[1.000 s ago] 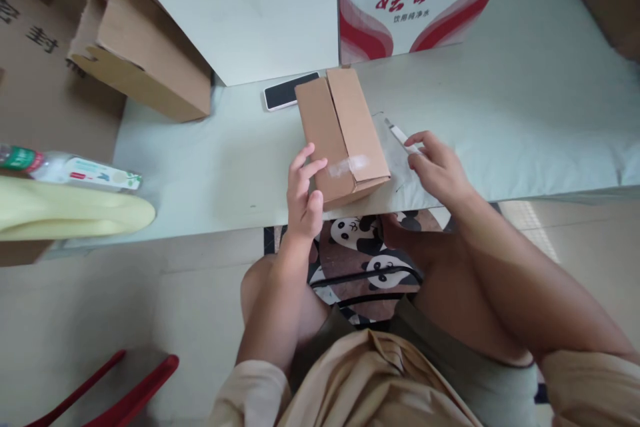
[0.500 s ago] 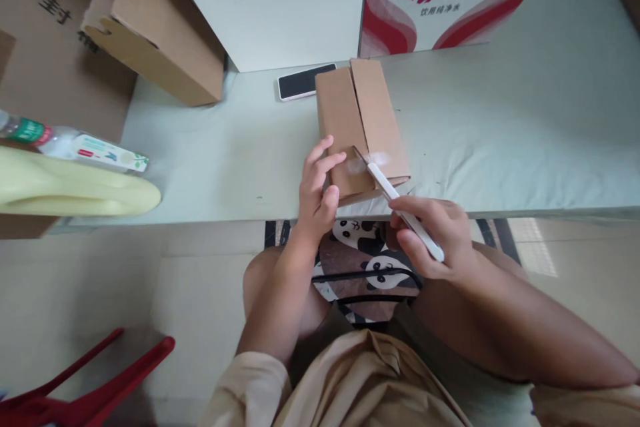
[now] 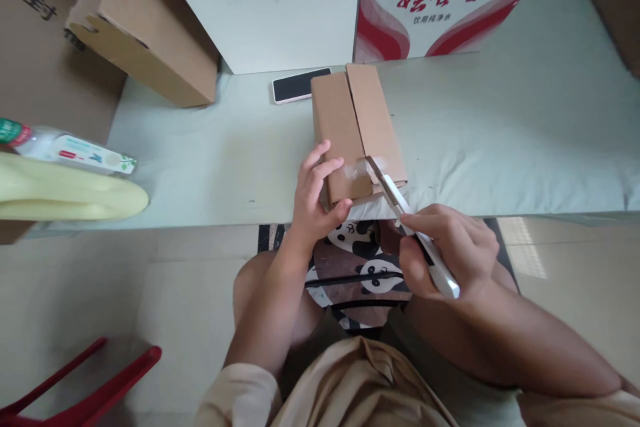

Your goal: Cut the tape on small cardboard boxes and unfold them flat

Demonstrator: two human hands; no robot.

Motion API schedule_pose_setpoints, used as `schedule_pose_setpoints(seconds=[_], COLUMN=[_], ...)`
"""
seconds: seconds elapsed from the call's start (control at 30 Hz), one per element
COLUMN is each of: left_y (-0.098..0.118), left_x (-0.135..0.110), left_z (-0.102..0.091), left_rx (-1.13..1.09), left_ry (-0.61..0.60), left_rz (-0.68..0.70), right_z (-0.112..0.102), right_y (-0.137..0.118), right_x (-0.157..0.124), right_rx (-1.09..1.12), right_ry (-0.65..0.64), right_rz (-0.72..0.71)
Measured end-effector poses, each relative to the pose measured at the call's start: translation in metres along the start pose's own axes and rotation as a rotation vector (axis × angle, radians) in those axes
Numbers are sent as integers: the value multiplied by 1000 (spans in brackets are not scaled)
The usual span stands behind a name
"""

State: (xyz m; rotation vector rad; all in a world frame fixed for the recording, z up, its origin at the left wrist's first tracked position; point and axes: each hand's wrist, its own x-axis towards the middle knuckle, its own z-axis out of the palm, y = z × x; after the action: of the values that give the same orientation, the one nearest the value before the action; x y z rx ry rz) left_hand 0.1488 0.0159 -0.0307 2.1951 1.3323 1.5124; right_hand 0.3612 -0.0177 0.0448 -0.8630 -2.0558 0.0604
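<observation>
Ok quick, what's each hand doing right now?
Left hand: open, against the side of the cardboard box.
Right hand: closed, holding the white utility knife, blade out.

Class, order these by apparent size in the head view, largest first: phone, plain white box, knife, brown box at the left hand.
1. Plain white box
2. Brown box
3. Phone and knife: too close to rank, both partly covered

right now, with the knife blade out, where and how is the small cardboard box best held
Take the small cardboard box by its left edge, from the left, where the left hand rests; its straight edges and near-left corner should suit a grip. The utility knife slants in from the near right, blade over the clear tape, so that side looks riskier.
</observation>
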Motion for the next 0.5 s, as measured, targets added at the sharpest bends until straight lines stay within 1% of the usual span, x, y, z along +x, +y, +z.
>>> schedule_pose_setpoints(seconds=[0.13,0.27,0.37,0.5], left_y=[2,2,2,2], left_x=[0,-1,-1,0], left_z=[1,2,5,6], left_rx=[32,37,61,85], left_ry=[-3,11,33,57], left_rz=[-18,-36,-42,-30], right_z=[-2,6,11,10], right_y=[-4,-5,-5,-8], right_x=[1,3,3,1], right_rx=[-6,9,20,76], right_ry=[-36,-74,-75,-56], right_rz=[47,95,94,56])
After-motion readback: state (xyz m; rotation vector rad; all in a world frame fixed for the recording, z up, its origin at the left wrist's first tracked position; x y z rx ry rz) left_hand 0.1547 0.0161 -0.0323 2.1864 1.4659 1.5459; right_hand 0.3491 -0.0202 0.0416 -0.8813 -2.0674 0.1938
